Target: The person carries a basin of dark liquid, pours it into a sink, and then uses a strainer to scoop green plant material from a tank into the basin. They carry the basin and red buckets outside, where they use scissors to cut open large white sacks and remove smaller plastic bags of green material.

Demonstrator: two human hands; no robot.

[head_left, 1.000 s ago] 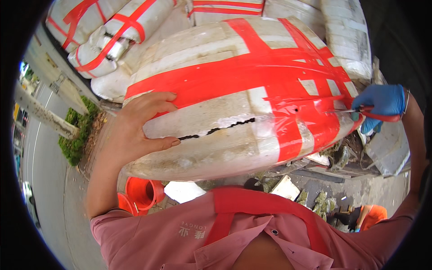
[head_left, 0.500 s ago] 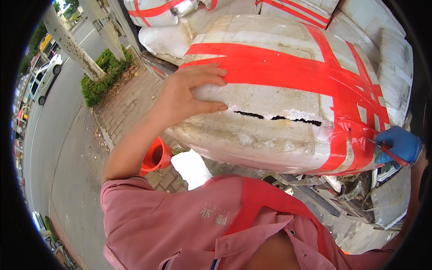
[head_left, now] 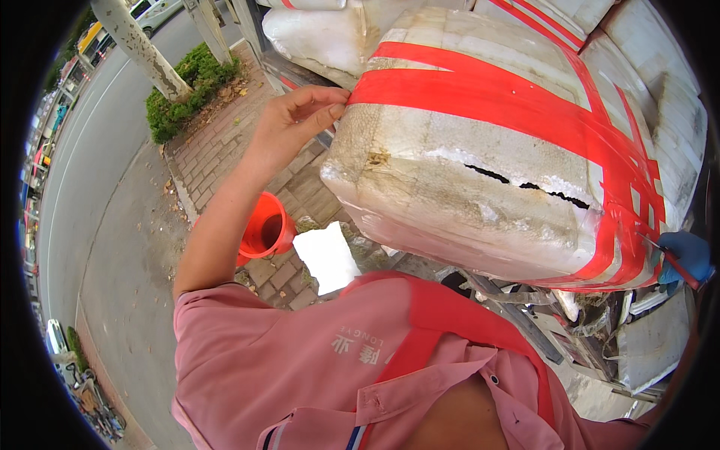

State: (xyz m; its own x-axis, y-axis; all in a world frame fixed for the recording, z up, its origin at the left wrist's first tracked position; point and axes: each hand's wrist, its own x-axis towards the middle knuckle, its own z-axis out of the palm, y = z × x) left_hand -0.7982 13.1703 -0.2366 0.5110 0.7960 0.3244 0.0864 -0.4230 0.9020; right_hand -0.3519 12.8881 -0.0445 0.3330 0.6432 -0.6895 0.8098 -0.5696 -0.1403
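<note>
Foam box (head_left: 480, 150) gripped by bare left hand (head_left: 296, 124), fingers curled on its corner; gloved right hand (head_left: 686, 255) seemingly pinches a red tool (head_left: 667, 259)

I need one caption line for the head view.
Bare left hand grips a cracked foam box bound with red tape; gloved right hand at its side.

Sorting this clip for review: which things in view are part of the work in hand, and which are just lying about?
In hand:
- white foam box, cracked along its side
- red tape around it
- left hand at the tape's end
- right hand, blue-gloved, holding a thin red tool

Lying about:
- orange bucket
- white foam scrap
- other taped boxes
</note>
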